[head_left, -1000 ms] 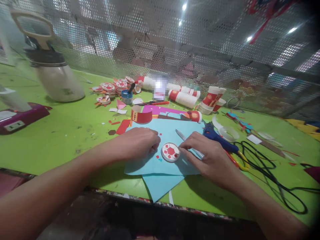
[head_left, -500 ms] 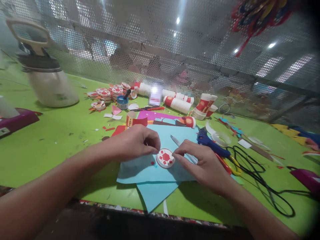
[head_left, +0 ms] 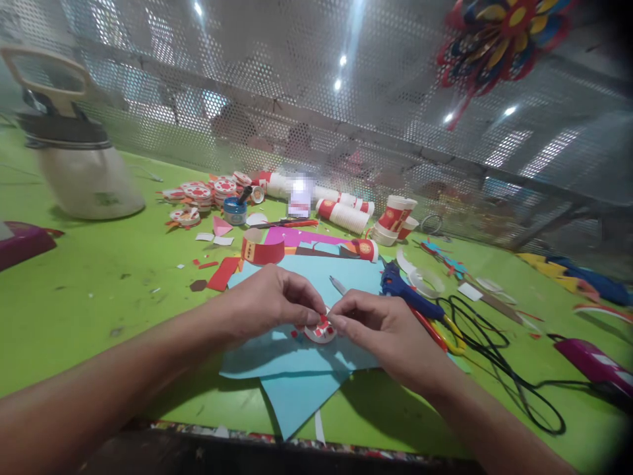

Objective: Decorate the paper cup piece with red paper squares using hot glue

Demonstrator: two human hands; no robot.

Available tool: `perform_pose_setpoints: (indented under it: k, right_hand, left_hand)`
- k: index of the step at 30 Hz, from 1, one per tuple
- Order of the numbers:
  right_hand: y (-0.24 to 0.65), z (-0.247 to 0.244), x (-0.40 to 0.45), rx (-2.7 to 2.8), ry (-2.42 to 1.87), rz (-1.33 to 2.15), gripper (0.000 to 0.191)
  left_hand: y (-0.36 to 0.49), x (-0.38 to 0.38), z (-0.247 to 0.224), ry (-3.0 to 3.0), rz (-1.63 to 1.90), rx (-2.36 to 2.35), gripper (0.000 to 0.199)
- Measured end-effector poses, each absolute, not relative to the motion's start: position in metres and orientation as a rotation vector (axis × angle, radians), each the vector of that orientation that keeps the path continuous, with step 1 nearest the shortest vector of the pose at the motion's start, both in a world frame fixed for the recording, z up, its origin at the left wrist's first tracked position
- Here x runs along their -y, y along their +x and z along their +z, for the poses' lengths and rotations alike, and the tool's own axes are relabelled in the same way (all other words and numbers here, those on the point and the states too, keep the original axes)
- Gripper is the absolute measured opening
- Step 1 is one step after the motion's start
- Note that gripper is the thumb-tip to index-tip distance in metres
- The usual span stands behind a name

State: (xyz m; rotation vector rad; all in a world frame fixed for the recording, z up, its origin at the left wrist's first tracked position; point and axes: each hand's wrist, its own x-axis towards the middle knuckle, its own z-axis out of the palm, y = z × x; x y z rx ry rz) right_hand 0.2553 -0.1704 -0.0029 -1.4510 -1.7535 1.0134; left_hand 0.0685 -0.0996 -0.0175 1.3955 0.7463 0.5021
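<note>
A round white disc (head_left: 320, 333) with red patches lies on light blue paper (head_left: 297, 361). Over its upper left edge, my left hand (head_left: 284, 300) has thumb and forefinger pinched together; anything between them is too small to make out. My right hand (head_left: 378, 323) is pinched at the disc's upper right, its fingertips close to those of my left hand, and what it grips is also hidden. Small red bits lie just left of the disc. A grey pen (head_left: 337, 285) rests on the paper behind my right hand.
A blue glue gun (head_left: 413, 290) and yellow-handled scissors (head_left: 455, 340) lie right of my right hand, beside a looped black cable (head_left: 499, 373). Behind stand a blue jar (head_left: 235, 211), stacked cups (head_left: 342, 216) and patterned discs (head_left: 198, 192). A large sprayer bottle (head_left: 89, 178) is at left.
Both hands have come together over the disc, my left hand moving right and now covering its upper part. The whole view has shifted slightly.
</note>
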Motion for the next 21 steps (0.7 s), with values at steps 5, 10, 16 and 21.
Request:
perform_pose_setpoints:
  k: [5,10,16,21]
  right_hand:
    - [0.254,-0.004,0.169,1.693,-1.481,1.089,0.023]
    - [0.253,-0.005,0.169,1.693,-1.482,1.086,0.024]
    - [0.258,-0.007,0.167,1.75,-1.481,0.976,0.021]
    - [0.275,-0.011,0.155,1.796,-1.576,0.875,0.019]
  left_hand:
    - [0.069,0.101,-0.02,1.413,0.512,-0.745,0.014]
    - [0.07,0.103,-0.02,1.435,0.512,-0.792,0.016]
    - [0.068,0.102,-0.017,1.565,0.504,-0.778,0.021]
    - [0.064,0.097,-0.015,1.92,0.621,-0.994,0.029]
